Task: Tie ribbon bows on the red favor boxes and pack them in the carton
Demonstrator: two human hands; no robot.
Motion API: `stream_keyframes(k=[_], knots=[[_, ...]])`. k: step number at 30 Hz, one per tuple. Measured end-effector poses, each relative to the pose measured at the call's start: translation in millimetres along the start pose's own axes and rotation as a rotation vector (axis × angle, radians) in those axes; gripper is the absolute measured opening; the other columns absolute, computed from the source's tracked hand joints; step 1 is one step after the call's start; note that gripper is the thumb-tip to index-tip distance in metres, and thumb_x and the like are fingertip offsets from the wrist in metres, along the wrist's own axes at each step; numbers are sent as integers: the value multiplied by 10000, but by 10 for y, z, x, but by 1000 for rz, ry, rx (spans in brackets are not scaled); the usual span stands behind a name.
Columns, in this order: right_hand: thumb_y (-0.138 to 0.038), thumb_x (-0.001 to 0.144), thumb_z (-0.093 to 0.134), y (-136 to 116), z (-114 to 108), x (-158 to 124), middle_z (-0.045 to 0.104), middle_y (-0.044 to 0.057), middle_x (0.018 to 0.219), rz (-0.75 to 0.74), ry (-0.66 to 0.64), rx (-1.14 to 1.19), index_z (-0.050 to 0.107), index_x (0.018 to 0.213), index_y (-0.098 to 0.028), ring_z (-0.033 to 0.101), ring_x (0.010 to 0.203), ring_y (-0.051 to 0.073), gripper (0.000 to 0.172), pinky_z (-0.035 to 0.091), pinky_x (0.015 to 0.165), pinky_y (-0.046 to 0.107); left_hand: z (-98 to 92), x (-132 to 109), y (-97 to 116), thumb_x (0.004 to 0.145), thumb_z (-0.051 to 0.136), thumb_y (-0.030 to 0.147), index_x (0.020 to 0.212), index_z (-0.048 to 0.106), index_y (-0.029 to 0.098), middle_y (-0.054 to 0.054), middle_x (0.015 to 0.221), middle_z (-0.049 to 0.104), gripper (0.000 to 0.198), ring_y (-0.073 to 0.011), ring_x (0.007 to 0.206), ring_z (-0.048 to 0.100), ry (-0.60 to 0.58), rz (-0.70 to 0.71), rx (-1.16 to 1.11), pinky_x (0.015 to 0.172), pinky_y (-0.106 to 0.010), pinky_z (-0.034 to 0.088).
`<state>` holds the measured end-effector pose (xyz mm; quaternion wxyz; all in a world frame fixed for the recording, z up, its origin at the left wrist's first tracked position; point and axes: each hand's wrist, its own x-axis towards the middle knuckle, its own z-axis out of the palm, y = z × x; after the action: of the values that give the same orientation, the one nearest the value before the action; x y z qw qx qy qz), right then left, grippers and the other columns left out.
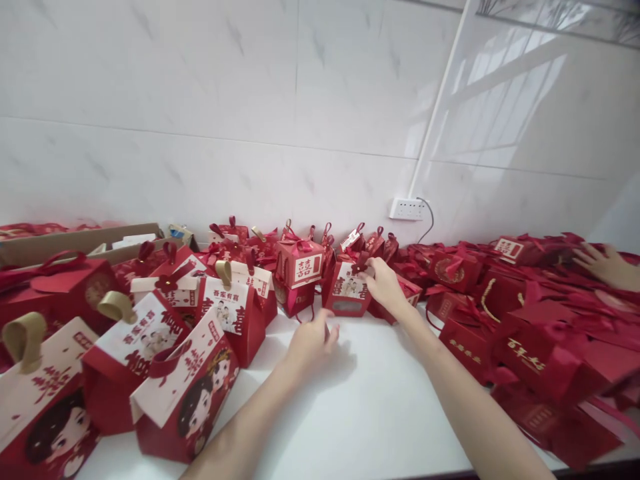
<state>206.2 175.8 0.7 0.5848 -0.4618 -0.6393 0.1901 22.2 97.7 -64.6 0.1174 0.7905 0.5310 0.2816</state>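
Toward the back of the white table (380,400) stands an upright red gift box (346,293) with a white printed flap and a clear oval window. My right hand (384,283) pinches the dark red flower-shaped piece at its top. Lower and to the left, my left hand (311,341) hovers over the tabletop, fingers loosely bent and apart, holding nothing that I can see. Just behind it, a pink-red box (300,263) with a white label rests on another red box (295,300). Left of my left hand is a box with a gold loop (234,320).
Red gift boxes (187,393) crowd the left side, an open carton (80,243) behind them. Ribboned red boxes (545,353) are heaped on the right, where another person's hand (607,265) reaches in. A power strip (409,209) with a cable hangs on the tiled wall.
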Motion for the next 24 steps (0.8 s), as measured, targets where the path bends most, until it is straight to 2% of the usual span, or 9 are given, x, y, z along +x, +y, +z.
stream_keyframes(k=[3,4,6,8,10,13,16,19,24], knots=[[-329,646,646,122,-101,-122,628,48,820,147,62,189,567,783,-184,573,873,241,214,434,865,426,50,82,-93,811,466,377,1223,393,128,-163,1138,549,487,-267,1076,537,357,-15,-215,910,-443,421],[-377,664,629,169,-115,-163,637,44,787,210,68,261,562,787,-184,593,833,238,239,464,818,422,67,101,-115,770,527,414,1260,350,125,-186,1234,477,596,-292,1158,478,426,-20,-296,955,-477,390],[-406,694,598,257,-111,-245,651,40,713,341,46,403,554,768,-186,626,732,230,236,510,720,408,87,116,-123,705,601,480,1332,242,129,-207,1326,375,803,-320,1240,396,423,-13,-430,998,-517,351],[-353,710,593,307,-66,-324,666,46,675,462,-3,528,563,743,-187,644,668,223,171,535,659,393,76,97,-81,671,636,514,1365,180,152,-207,1378,297,906,-325,1273,355,377,66,-520,994,-506,372],[-282,719,590,309,3,-396,683,55,684,558,-61,638,586,737,-182,658,666,213,101,549,659,373,34,56,-10,663,654,516,1379,164,196,-199,1441,172,925,-322,1276,350,386,193,-556,941,-459,438],[-214,737,573,251,117,-488,704,58,747,648,-160,781,627,765,-168,670,717,187,76,552,719,331,-45,-9,81,667,671,503,1388,165,265,-179,1483,35,912,-279,1179,457,460,329,-546,838,-382,507],[-204,759,557,198,196,-564,708,44,785,678,-242,872,644,804,-165,671,733,167,106,547,741,312,-79,-50,116,639,695,524,1390,194,286,-164,1477,63,934,-260,1143,480,537,420,-504,838,-366,507],[-224,763,569,179,226,-612,697,20,749,658,-278,905,641,787,-175,664,704,154,91,549,709,293,-66,-68,120,626,703,536,1392,200,278,-163,1469,70,952,-304,1219,414,582,478,-478,858,-383,498],[-220,767,597,149,207,-632,664,-3,647,566,-222,823,627,721,-187,646,624,151,64,541,600,270,-68,-86,136,641,699,531,1380,239,272,-170,1454,101,908,-347,1255,379,581,521,-434,842,-398,504]])
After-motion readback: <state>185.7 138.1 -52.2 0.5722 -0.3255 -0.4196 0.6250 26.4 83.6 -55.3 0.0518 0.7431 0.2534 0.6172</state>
